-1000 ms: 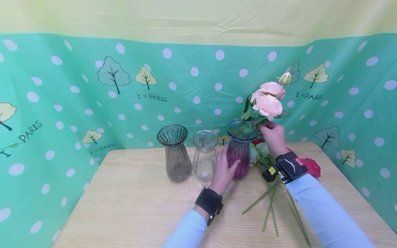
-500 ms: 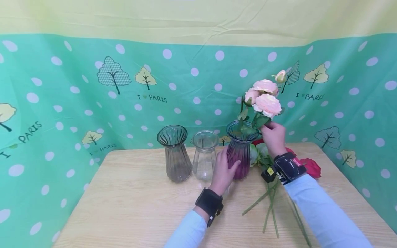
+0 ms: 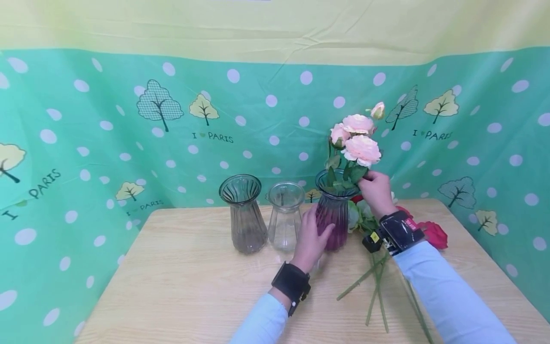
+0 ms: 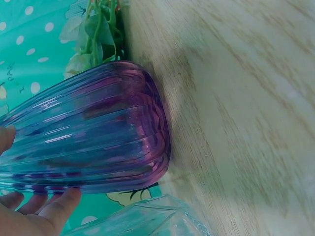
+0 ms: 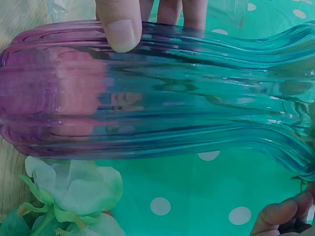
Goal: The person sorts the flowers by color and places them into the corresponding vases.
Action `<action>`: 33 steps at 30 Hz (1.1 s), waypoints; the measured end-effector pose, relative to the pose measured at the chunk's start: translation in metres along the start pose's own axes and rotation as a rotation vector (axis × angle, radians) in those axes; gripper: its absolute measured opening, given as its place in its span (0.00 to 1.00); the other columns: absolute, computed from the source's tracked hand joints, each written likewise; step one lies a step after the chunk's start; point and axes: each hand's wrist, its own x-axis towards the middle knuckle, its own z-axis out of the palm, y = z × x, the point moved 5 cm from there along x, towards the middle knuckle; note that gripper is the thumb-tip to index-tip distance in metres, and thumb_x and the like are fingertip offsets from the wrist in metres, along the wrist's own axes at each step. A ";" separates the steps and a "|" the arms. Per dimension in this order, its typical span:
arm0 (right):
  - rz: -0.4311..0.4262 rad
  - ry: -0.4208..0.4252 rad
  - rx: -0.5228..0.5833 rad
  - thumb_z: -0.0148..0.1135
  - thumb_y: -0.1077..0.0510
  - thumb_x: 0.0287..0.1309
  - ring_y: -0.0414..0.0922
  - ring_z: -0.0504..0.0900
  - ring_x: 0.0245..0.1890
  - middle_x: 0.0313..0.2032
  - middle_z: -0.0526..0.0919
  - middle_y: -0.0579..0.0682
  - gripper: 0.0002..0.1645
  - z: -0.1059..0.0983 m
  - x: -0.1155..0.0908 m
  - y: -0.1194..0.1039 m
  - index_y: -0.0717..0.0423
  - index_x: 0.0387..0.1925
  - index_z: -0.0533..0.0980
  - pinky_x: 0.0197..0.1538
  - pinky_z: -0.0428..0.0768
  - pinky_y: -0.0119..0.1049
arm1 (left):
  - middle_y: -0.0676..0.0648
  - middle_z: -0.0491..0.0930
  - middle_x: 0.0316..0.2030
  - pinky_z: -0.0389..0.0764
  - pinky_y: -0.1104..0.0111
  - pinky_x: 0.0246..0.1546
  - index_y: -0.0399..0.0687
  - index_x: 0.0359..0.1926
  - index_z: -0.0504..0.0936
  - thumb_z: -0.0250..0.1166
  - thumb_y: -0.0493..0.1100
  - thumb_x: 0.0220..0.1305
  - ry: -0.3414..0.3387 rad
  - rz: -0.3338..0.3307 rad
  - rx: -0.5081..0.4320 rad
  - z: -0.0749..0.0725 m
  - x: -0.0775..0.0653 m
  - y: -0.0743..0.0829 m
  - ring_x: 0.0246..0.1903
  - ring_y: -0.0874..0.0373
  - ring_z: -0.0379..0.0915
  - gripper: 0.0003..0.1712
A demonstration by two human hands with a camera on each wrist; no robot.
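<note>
My left hand [image 3: 310,241] holds the body of a ribbed glass vase [image 3: 337,222], blue at the flared rim and purple at the base. In the left wrist view this vase [image 4: 98,137] stands upright on the wood, fingers on one side, thumb on the other. At the rim's right side, my right hand [image 3: 378,191] pinches the stem of a pink artificial flower spray [image 3: 362,149] with several blooms and a bud. Its leaves hang over and into the vase mouth. How far the stem reaches inside is unclear. The right wrist view shows the curled right fingers [image 5: 283,216] by the rim.
A clear glass vase [image 3: 284,229] and a grey one [image 3: 248,227] stand left of the purple one. To the right lie a red flower [image 3: 435,235], pale green-white flowers [image 5: 78,189] and several green stems [image 3: 378,296]. Polka-dot cloth [image 3: 240,95] hangs behind the table [image 3: 193,286].
The pink flowers have shifted left and tilted more upright over the vase mouth. My right hand has moved slightly with them, while the left hand keeps its place on the vase.
</note>
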 end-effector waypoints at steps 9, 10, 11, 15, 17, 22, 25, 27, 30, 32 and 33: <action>-0.012 -0.003 0.056 0.55 0.61 0.57 0.32 0.70 0.27 0.20 0.73 0.31 0.19 0.000 -0.001 0.001 0.65 0.49 0.78 0.30 0.73 0.21 | 0.40 0.65 0.63 0.68 0.60 0.65 0.40 0.69 0.56 0.61 0.51 0.63 -0.013 -0.016 -0.014 0.000 0.001 0.000 0.62 0.50 0.65 0.39; -0.009 -0.005 0.059 0.56 0.60 0.57 0.32 0.70 0.28 0.20 0.73 0.31 0.19 0.000 -0.001 0.001 0.65 0.49 0.78 0.30 0.73 0.21 | 0.40 0.65 0.63 0.68 0.60 0.65 0.40 0.69 0.56 0.61 0.51 0.63 -0.014 -0.018 -0.014 0.000 0.001 0.000 0.62 0.50 0.64 0.39; -0.005 -0.007 0.061 0.56 0.59 0.57 0.32 0.71 0.28 0.21 0.73 0.31 0.20 0.000 -0.001 0.001 0.64 0.49 0.78 0.31 0.73 0.20 | 0.40 0.65 0.63 0.68 0.60 0.65 0.41 0.69 0.56 0.61 0.51 0.63 -0.014 -0.020 -0.014 0.000 0.001 0.000 0.62 0.50 0.64 0.39; 0.025 -0.002 0.068 0.57 0.57 0.57 0.33 0.71 0.31 0.25 0.74 0.33 0.21 -0.001 -0.001 0.001 0.63 0.51 0.77 0.32 0.73 0.20 | 0.41 0.64 0.63 0.67 0.61 0.65 0.43 0.69 0.57 0.61 0.51 0.63 -0.017 -0.030 -0.018 -0.001 0.001 -0.001 0.62 0.51 0.64 0.39; 0.033 0.010 0.062 0.57 0.57 0.57 0.34 0.71 0.30 0.25 0.74 0.35 0.21 -0.001 -0.002 0.000 0.63 0.51 0.77 0.30 0.72 0.21 | 0.41 0.64 0.63 0.67 0.61 0.65 0.43 0.69 0.57 0.61 0.51 0.63 -0.015 -0.029 -0.017 -0.001 0.001 -0.001 0.62 0.51 0.64 0.38; 0.014 0.043 0.029 0.56 0.60 0.56 0.37 0.68 0.25 0.19 0.70 0.37 0.18 0.000 -0.001 -0.005 0.67 0.45 0.79 0.25 0.69 0.25 | 0.41 0.65 0.63 0.68 0.61 0.65 0.43 0.68 0.57 0.61 0.51 0.63 -0.008 -0.021 -0.013 -0.002 0.001 0.000 0.62 0.50 0.65 0.38; 0.000 0.056 0.015 0.56 0.61 0.55 0.36 0.67 0.24 0.17 0.69 0.36 0.17 0.001 -0.001 -0.005 0.69 0.42 0.79 0.25 0.68 0.25 | 0.40 0.65 0.63 0.68 0.60 0.65 0.42 0.68 0.57 0.61 0.51 0.63 -0.003 -0.013 -0.012 -0.002 0.000 0.001 0.62 0.49 0.65 0.38; -0.002 0.055 0.010 0.56 0.61 0.55 0.36 0.67 0.24 0.16 0.69 0.36 0.16 0.001 -0.001 -0.005 0.69 0.42 0.79 0.25 0.69 0.25 | 0.39 0.65 0.62 0.69 0.59 0.64 0.40 0.68 0.57 0.61 0.50 0.63 0.002 -0.005 -0.014 -0.002 0.000 0.001 0.62 0.48 0.65 0.38; -0.002 0.040 0.015 0.56 0.60 0.55 0.36 0.67 0.23 0.16 0.68 0.36 0.17 0.001 -0.003 -0.003 0.69 0.41 0.79 0.25 0.69 0.26 | 0.40 0.65 0.63 0.68 0.59 0.64 0.40 0.68 0.57 0.61 0.50 0.63 -0.003 -0.012 -0.015 -0.001 -0.001 0.001 0.62 0.49 0.65 0.39; 0.000 0.020 0.028 0.56 0.59 0.56 0.35 0.68 0.24 0.18 0.70 0.35 0.18 0.000 -0.004 -0.002 0.68 0.44 0.78 0.26 0.70 0.25 | 0.40 0.65 0.63 0.68 0.59 0.65 0.41 0.69 0.57 0.61 0.50 0.63 -0.008 -0.018 -0.016 -0.001 -0.001 0.001 0.62 0.49 0.65 0.39; 0.004 0.008 0.039 0.55 0.59 0.56 0.34 0.69 0.25 0.20 0.70 0.35 0.19 -0.001 -0.005 0.000 0.68 0.46 0.78 0.27 0.70 0.24 | 0.40 0.65 0.63 0.68 0.60 0.65 0.41 0.69 0.57 0.61 0.50 0.63 -0.013 -0.023 -0.016 0.000 -0.002 0.001 0.62 0.50 0.65 0.39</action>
